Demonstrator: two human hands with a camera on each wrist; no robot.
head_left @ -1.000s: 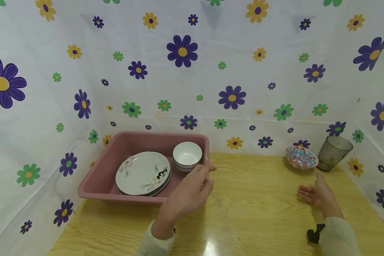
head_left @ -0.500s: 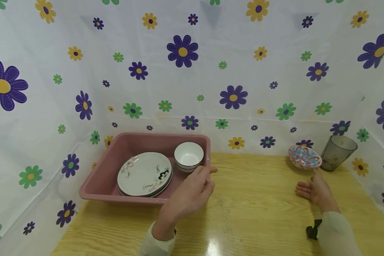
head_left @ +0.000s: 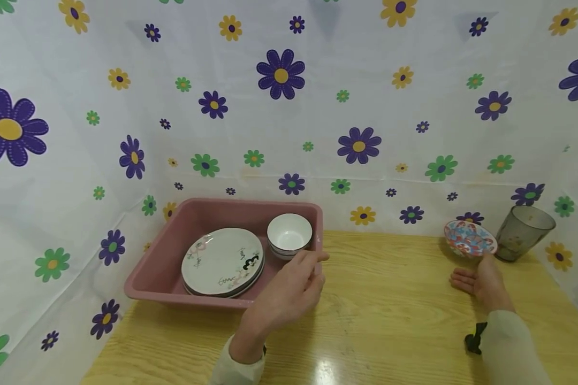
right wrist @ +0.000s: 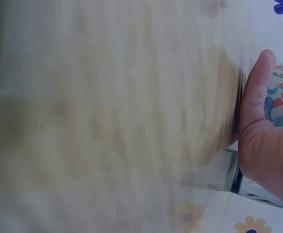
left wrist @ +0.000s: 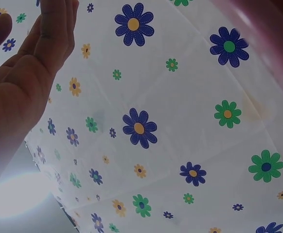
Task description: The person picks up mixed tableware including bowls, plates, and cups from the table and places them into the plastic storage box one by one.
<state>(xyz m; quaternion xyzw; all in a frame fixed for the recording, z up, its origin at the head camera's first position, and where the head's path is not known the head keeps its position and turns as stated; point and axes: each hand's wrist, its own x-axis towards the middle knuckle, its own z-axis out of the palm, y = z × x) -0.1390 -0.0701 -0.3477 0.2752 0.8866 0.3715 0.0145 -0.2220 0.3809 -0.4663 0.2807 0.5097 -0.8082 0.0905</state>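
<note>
My right hand (head_left: pixel 484 282) is at the near side of a small bowl (head_left: pixel 469 239) with a red, blue and white pattern. The thumb overlaps the bowl's rim in the head view, while the other fingers reach loosely leftward below it. In the right wrist view the thumb (right wrist: pixel 258 90) stands straight in front of the bowl (right wrist: pixel 282 94). Over the front right corner of a pink basin (head_left: pixel 144 286), my left hand (head_left: pixel 289 286) hangs with its fingers extended, holding nothing. The left wrist view shows this hand (left wrist: pixel 32 73) against the flowered cloth.
In the basin lie a stack of floral plates (head_left: pixel 221 259) and white bowls (head_left: pixel 289 235) nested together. A grey glass (head_left: pixel 525 232) stands right of the patterned bowl, close to the side cloth. Flowered cloth (head_left: pixel 318 117) encloses the back and sides of the wooden table (head_left: pixel 380 310).
My right hand has come closer to the patterned bowl, its thumb now overlapping the rim. The head view has turned slightly right. My left hand stays by the basin.
</note>
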